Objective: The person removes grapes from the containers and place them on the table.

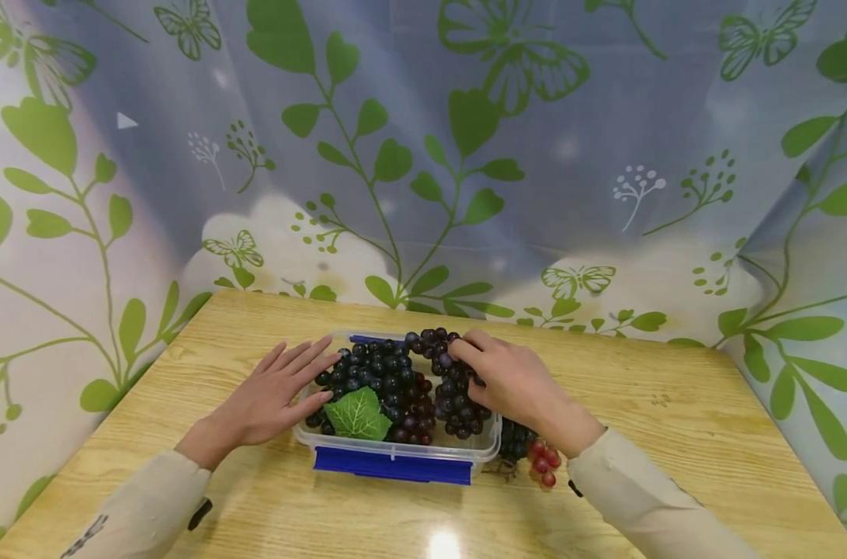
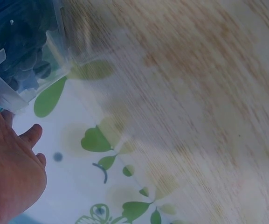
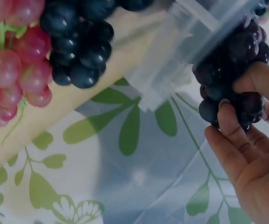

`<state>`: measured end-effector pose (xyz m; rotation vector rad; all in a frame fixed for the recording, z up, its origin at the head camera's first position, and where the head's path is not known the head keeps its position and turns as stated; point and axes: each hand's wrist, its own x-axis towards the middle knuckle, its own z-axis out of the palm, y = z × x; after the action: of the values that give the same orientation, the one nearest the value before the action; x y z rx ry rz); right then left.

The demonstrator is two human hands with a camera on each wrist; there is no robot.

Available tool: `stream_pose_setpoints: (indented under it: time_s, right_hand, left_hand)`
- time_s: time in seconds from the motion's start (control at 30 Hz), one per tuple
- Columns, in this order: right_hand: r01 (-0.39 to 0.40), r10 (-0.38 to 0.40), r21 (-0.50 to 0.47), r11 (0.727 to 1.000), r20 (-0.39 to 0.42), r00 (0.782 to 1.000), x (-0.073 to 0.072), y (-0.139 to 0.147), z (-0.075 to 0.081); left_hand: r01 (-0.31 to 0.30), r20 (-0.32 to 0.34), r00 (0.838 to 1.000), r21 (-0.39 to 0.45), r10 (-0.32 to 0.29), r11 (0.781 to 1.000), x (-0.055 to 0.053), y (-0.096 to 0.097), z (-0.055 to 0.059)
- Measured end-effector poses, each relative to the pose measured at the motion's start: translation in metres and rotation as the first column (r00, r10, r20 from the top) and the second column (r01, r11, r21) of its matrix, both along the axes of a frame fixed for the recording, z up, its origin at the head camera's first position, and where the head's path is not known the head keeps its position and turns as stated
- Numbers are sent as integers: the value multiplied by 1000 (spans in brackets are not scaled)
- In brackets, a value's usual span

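A clear plastic container [image 1: 395,448] with blue latch flaps stands on the table, holding black grapes [image 1: 376,369], a darker red bunch [image 1: 419,415] and a green leaf [image 1: 359,414]. My left hand [image 1: 272,394] lies at the container's left side, fingers stretched out over the rim towards the grapes. On the right side, my right hand [image 1: 514,380] pinches a bunch of dark grapes [image 1: 458,407] inside the container. The right wrist view shows thumb and fingers around that bunch [image 3: 232,60]. Left fingertips are mostly hidden behind the container in the left wrist view.
Right of the container, partly under my right forearm, lie a black bunch [image 1: 515,442] and a small red bunch [image 1: 545,464] of grapes. The wooden table [image 1: 255,505] ends at a curtain [image 1: 563,194] printed with leaves and butterflies.
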<state>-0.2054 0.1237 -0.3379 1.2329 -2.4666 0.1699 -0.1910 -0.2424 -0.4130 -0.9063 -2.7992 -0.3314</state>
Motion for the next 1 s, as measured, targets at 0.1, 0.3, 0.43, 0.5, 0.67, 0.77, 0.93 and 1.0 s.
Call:
stream_pose_setpoints:
  time_s: [0.1,0.3,0.43,0.5,0.67,0.77,0.93,1.0]
  right_hand:
    - [5,-5,-49,999,11,1000,0,4,7]
    - [44,-37,-91,995,79,996,2,14,21]
    - [84,-71,-99,992,123,990,3,25,27]
    - [101,-85,-108,989,146,986,4,31,30]
    - [150,-127,-117,982,183,975,6,48,37]
    - [176,-150,-120,977,196,969,8,59,39]
    - [196,-165,-158,968,186,968,12,79,39]
    - [201,-170,-175,964,181,969,14,88,39]
  left_hand:
    - [0,1,1000,3,0,1000,0,0,0]
    - [-1,0,1000,11,1,1000,0,0,0]
    - [1,0,1000,16,-1,1000,1,0,0]
    - [2,3,1000,14,-2,1000,1,0,1]
    - [5,9,1000,11,-5,1000,1,1,1]
    - [6,6,1000,12,-6,1000,0,0,1]
    - [7,7,1000,14,-7,1000,0,1,0]
    - [8,7,1000,15,-8,1000,0,1,0]
